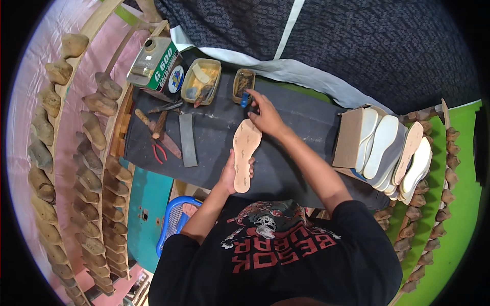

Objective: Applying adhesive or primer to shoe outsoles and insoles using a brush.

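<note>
My left hand [229, 173] grips a tan shoe insole [246, 145] near its narrower lower end, fingers wrapped round its edge. The insole is held upright over the bench, with small dark marks down its face. My right hand [266, 116] reaches past its upper end, fingers apart. Its index fingertip is at a small blue handle-like piece [244, 99] on the near edge of a small tub [236, 81] with dark brown contents. Whether the fingertip touches the blue piece I cannot tell.
Left of the small tub stand a larger tub [218, 84] and a metal can [158, 69]. A grey flat bar [188, 140], red-handled pincers [159, 153] and a hammer [158, 126] lie on the dark bench [217, 137]. A cardboard box [347, 148] of insoles stands right. Shoe-last racks flank both sides.
</note>
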`<state>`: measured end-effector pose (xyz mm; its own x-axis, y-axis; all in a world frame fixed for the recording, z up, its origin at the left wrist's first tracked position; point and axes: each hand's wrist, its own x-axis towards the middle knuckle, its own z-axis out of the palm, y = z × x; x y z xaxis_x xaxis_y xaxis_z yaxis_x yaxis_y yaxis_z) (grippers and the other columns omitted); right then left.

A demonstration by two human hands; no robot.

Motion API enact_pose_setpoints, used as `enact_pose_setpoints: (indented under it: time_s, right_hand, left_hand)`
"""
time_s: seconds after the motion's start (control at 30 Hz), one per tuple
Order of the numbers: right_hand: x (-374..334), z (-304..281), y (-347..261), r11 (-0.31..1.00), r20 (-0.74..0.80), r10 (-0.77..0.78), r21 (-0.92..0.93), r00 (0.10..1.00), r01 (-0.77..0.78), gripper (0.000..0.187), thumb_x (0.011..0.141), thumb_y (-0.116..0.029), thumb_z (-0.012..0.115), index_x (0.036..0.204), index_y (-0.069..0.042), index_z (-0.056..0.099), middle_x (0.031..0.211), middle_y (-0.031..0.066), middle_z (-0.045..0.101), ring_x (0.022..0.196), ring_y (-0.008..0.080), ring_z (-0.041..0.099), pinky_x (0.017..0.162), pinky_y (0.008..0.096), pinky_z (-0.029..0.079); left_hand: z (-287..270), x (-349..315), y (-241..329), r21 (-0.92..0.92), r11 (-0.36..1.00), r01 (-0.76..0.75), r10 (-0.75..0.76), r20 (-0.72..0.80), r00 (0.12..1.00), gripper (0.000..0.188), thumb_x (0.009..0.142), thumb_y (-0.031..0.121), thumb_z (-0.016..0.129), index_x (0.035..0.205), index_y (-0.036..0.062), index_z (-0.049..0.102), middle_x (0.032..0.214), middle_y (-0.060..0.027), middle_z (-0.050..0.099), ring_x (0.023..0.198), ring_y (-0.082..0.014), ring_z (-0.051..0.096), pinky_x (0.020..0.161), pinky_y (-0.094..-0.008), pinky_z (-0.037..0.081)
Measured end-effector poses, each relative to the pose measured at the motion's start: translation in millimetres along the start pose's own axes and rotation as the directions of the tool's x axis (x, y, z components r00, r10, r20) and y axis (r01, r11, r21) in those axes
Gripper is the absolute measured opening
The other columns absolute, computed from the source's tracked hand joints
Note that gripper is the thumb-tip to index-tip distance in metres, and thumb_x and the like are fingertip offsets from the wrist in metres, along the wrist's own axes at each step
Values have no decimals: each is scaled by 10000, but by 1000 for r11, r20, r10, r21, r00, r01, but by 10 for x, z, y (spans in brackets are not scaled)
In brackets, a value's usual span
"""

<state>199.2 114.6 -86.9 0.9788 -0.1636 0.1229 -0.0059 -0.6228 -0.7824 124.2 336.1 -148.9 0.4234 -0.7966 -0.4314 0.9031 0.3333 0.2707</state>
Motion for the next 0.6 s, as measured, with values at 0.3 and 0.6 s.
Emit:
enact_pose_setpoints:
  time_s: [0.3, 0.6]
  right_hand:
    - [311, 21, -139, 981, 4, -92, -169, 996, 91, 245, 928, -113, 641, 1168, -71, 670, 1034, 182, 642, 968, 400, 619, 863, 452, 499]
    - [67, -74, -80, 987, -273, 79, 158, 959, -36, 247, 979, -171, 648, 1167, -13, 670, 905, 126, 726, 751, 136, 660, 699, 306, 534]
  left_hand:
    - [-167, 29, 271, -5, 998, -59, 59, -10, 998, 619, 1018, 652, 323, 1326, 146, 501, 925, -30, 569, 706, -146, 574, 645, -312, 525]
    - [-245, 185, 322, 22, 999, -34, 34, -10, 999, 618, 1023, 642, 299, 1331, 148, 507, 903, -35, 575, 680, -151, 571, 613, -314, 529]
